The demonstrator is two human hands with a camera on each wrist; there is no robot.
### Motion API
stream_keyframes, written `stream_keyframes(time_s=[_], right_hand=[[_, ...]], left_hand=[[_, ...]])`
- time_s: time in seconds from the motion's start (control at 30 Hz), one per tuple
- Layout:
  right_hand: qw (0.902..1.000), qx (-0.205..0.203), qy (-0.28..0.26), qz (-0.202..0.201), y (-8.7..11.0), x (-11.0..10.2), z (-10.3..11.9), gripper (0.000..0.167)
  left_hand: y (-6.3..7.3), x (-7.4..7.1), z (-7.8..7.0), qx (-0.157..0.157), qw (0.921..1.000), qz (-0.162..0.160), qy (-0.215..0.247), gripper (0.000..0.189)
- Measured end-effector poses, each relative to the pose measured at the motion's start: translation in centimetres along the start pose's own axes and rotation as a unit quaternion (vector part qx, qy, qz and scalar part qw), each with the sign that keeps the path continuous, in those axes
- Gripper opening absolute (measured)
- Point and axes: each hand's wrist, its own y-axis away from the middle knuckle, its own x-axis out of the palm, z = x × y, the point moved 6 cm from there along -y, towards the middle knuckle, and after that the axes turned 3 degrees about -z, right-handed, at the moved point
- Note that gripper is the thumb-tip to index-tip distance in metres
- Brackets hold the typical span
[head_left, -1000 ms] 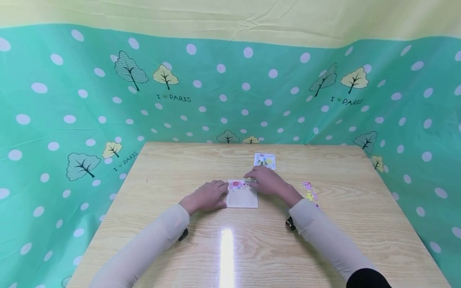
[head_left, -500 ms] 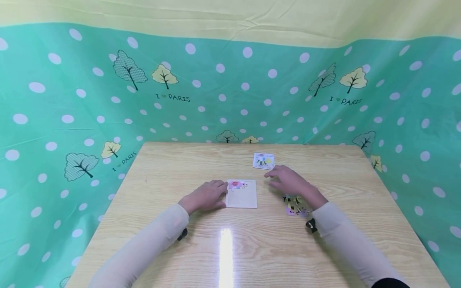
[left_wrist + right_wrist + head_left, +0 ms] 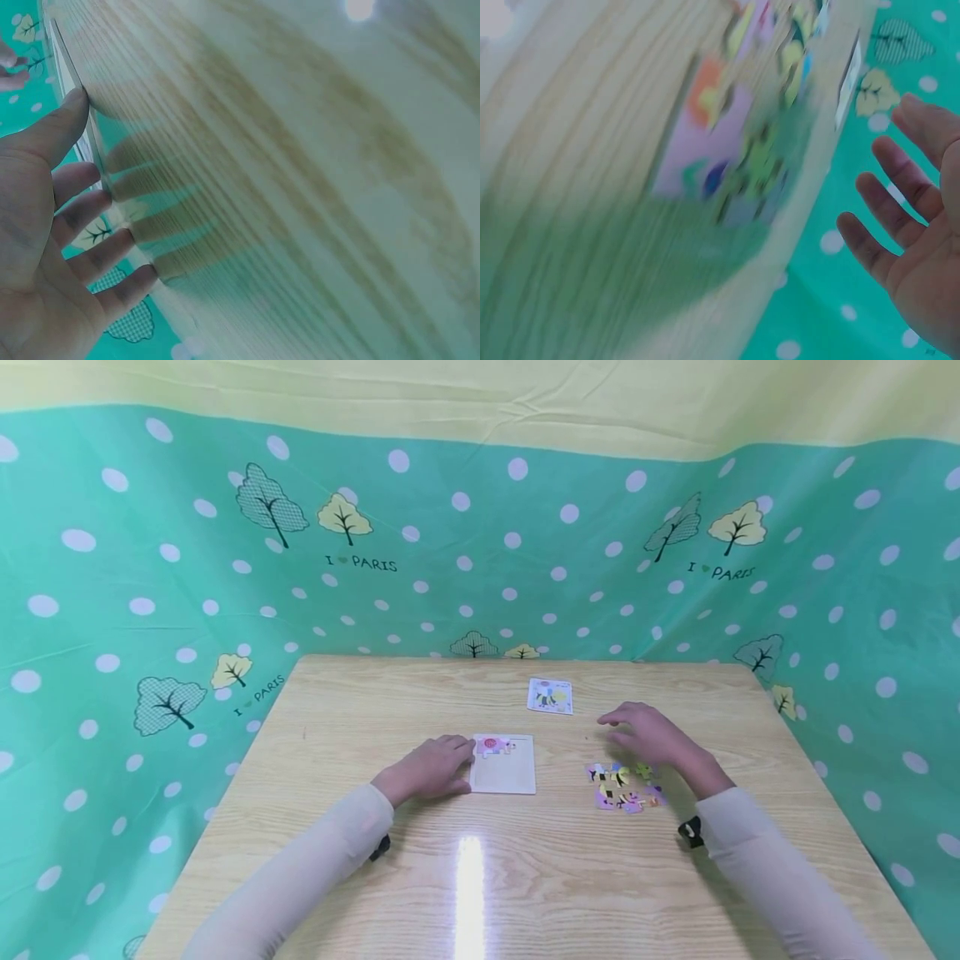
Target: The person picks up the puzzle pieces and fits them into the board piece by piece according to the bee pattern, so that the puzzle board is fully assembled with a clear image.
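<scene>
A white square puzzle tray [image 3: 504,775] lies at mid-table in the head view, with joined pink jigsaw pieces [image 3: 493,745] along the upper left of its frame. My left hand [image 3: 431,767] rests at the tray's left edge; its thumb [image 3: 69,120] and relaxed fingers touch the edge and the tabletop in the left wrist view. To the right lie several loose jigsaw pieces [image 3: 618,777], in yellow, black and pink. Just beyond and above them hovers my right hand [image 3: 648,737], fingers loosely spread and holding nothing. The right wrist view shows the loose pieces blurred.
A small picture card [image 3: 550,696] with a bee-like figure lies farther back on the wooden table [image 3: 375,693]. A green dotted cloth [image 3: 510,568] hangs behind the table and along both sides. Light glares off the front of the tabletop.
My right hand has moved right, away from the tray to over the loose pieces, uncovering the tray's right side and the picture card. My left hand has stayed at the tray's edge.
</scene>
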Motion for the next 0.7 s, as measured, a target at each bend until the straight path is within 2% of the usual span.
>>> stream_keyframes(time_s=[0.27, 0.5, 0.7], right_hand=[[0.9995, 0.029, 0.007, 0.008, 1.1, -0.1, -3.1, 0.033], [0.9994, 0.017, 0.031, 0.007, 2.0, 0.1, -4.7, 0.030], [0.9995, 0.014, 0.024, 0.017, 2.8, 0.5, -5.3, 0.028]], left_hand=[[0.1, -0.1, 0.0, -0.003, 1.0000, 0.001, 0.006, 0.064], [0.1, 0.1, 0.1, -0.001, 1.0000, 0.001, 0.004, 0.066], [0.1, 0.0, 0.1, 0.002, 1.0000, -0.003, 0.002, 0.065]])
